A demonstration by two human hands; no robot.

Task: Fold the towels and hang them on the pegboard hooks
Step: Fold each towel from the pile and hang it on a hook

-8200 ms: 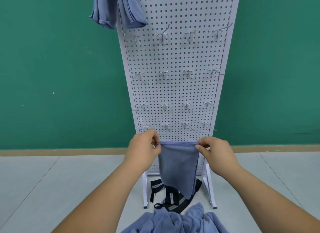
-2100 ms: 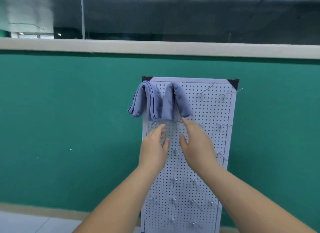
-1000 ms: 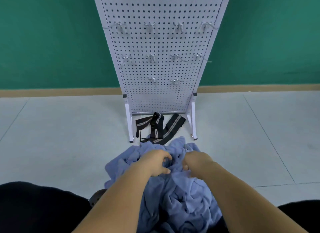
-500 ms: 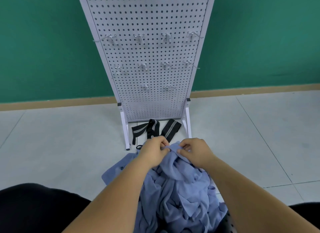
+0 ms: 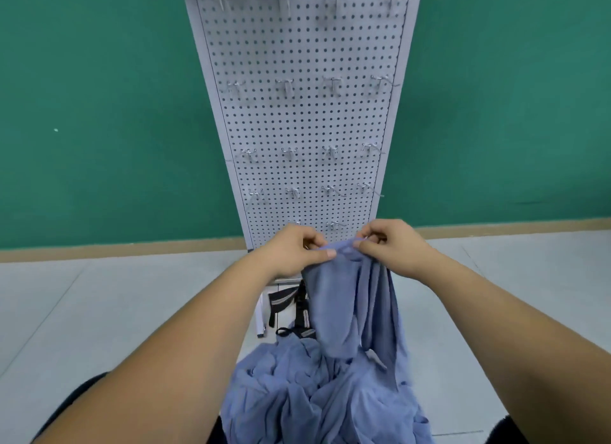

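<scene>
Towel [image 5: 344, 298]: blue, held up before the lower part of the pegboard [image 5: 304, 119]. Its top edge is pinched by both hands, and the rest hangs down onto the pile [image 5: 324, 397].
Left hand [image 5: 291, 250]: grip closed on the towel's edge, thumb pressed over the cloth.
Right hand [image 5: 393, 245]: grip pinched on the same edge, just beside the left.
Pile: crumpled blue towels, heaped below the hands.
Pegboard: white, upright against a green wall [image 5: 99, 113], fitted with rows of hooks [image 5: 287, 87].
Straps [image 5: 281, 303]: black, laid on the floor [image 5: 99, 311] at the pegboard's foot.
</scene>
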